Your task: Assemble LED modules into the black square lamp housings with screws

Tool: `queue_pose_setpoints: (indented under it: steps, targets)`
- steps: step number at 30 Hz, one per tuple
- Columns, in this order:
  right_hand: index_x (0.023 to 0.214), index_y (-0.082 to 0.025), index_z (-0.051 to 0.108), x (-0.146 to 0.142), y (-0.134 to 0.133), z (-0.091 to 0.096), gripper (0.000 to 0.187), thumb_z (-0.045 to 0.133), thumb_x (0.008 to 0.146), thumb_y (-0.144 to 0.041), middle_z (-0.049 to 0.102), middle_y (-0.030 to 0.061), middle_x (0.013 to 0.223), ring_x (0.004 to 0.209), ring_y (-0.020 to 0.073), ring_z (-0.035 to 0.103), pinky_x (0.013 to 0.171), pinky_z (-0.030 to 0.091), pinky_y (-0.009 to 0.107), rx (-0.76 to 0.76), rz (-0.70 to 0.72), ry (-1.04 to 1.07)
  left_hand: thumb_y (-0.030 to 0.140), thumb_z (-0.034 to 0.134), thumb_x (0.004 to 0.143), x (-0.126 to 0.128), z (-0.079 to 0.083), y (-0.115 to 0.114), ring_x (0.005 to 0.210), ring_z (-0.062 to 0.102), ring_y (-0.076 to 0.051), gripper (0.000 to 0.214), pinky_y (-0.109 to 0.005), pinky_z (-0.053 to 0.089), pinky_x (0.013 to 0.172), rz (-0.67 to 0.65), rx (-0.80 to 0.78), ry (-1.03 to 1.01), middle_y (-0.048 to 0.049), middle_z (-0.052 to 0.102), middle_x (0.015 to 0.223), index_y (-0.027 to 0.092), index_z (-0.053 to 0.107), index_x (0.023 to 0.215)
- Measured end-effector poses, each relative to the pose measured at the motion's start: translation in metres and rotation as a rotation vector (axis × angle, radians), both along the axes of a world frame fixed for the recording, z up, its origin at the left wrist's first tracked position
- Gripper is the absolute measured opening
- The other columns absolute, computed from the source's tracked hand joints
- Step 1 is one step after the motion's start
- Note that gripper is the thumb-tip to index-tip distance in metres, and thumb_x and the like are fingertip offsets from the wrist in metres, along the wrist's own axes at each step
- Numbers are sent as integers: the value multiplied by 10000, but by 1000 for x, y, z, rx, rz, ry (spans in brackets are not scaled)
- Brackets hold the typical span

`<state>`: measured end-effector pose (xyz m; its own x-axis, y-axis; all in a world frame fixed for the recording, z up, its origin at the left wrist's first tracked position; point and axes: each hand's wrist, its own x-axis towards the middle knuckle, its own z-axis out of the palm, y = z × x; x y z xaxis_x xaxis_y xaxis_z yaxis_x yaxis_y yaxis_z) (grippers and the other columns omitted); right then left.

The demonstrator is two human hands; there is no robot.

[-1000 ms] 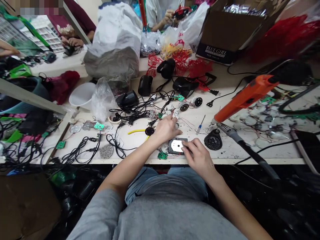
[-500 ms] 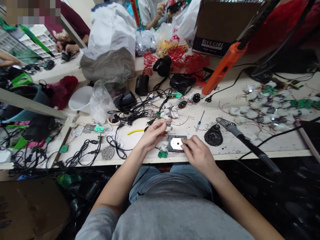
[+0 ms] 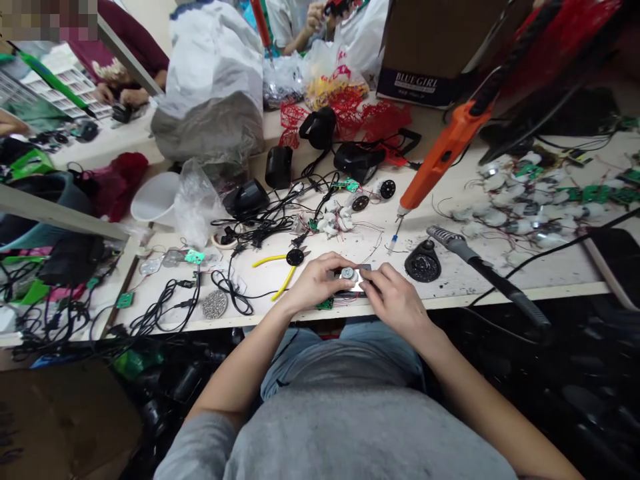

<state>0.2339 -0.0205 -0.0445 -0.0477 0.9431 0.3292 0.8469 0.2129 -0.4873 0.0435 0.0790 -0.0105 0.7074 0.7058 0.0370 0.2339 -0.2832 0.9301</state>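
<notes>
- Fingers of the left hand [image 3: 319, 283] pinch a round grey part [image 3: 349, 273] over the metal plate [image 3: 357, 286]
- Right hand [image 3: 397, 300] grips the plate's edge
- Part could tip if the pinch slackens
- Wires [image 3: 346, 299] might snag if the plate slides

Wore a plain heather-grey top [image 3: 360, 427], softly mottled, with darker gathered folds across the middle. Had a short sleeve [image 3: 203, 443] of matching grey on the left arm [image 3: 250, 360], finished with a narrow hem. Showed light-blue, denim-like trousers [image 3: 287, 360] below, faded and creased.
</notes>
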Motion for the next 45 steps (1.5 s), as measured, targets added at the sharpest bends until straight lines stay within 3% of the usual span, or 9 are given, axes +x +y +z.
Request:
queue_pose_setpoints:
  steps: [8, 15, 19, 23, 27, 31, 36, 41, 45]
  targets:
    - [1095, -192, 685, -1, -1, -1, 251, 467, 1008, -281, 592, 69, 872, 794, 211, 627, 716, 531, 340, -18, -6, 38, 145, 560, 951, 1, 24, 1, 1023, 624, -211, 218, -377, 472, 951, -215, 366, 196, -78, 745, 1096, 192, 718, 1095]
    - [959, -194, 671, 0, -1, 0, 209, 481, 992, -274, 557, 55, 810, 728, 202, 585, 672, 501, 330, -36, -16, 78, -53, 467, 841, 8, 28, -1, 1102, 575, -228, 368, -360, 526, 937, -410, 524, 243, -112, 707, 1144, 153, 721, 1010]
    - [1077, -185, 648, 2, -2, 1, 192, 488, 979, -228, 582, 43, 817, 721, 195, 602, 687, 516, 327, -52, -14, 138, 44, 494, 908, 7, 19, -3, 1195, 594, -218, 324, -393, 527, 1019, -341, 510, 169, -125, 635, 1299, 176, 657, 1156]
    - [1113, -202, 642, 5, -1, 4, 205, 501, 965, -221, 598, 36, 830, 707, 185, 610, 667, 519, 319, -85, 3, 181, 102, 449, 972, 7, 7, -10, 1172, 627, -193, 283, -353, 550, 983, -212, 537, 82, -120, 662, 1206, 167, 588, 1210]
    - [1061, -200, 644, 8, 2, 7, 177, 524, 930, -211, 604, 40, 827, 700, 189, 604, 654, 506, 325, -138, 20, 201, 103, 415, 983, 11, 5, -16, 1205, 617, -218, 270, -399, 539, 1024, -259, 597, 180, -131, 649, 1274, 171, 592, 1175]
    - [1018, -205, 635, 9, 5, 8, 152, 532, 907, -199, 595, 34, 799, 699, 195, 596, 653, 491, 331, -149, 25, 189, 88, 413, 977, 16, 9, -15, 1147, 635, -214, 305, -387, 550, 999, -223, 561, 198, -123, 675, 1181, 157, 568, 1231]
    - [912, -220, 599, 10, 6, 10, 90, 509, 915, -223, 571, 27, 755, 682, 196, 574, 641, 476, 331, -148, 27, 184, 131, 435, 988, 16, 4, -15, 1193, 626, -236, 221, -414, 531, 1036, -324, 577, 223, -134, 653, 1250, 169, 610, 1117]
    - [945, -214, 612, 12, 7, 7, 88, 539, 899, -232, 586, 12, 721, 650, 187, 577, 633, 487, 328, -149, 21, 202, 49, 404, 943, 13, -6, -17, 1227, 618, -205, 361, -385, 533, 1050, -226, 505, 79, -132, 655, 1271, 166, 569, 1241]
    - [941, -214, 643, 11, 8, 13, 82, 584, 895, -248, 598, 9, 709, 636, 183, 597, 620, 513, 331, -125, 0, 231, 29, 421, 906, 14, -10, -16, 1174, 646, -210, 383, -394, 550, 1020, -172, 445, 12, -124, 682, 1200, 173, 588, 1219]
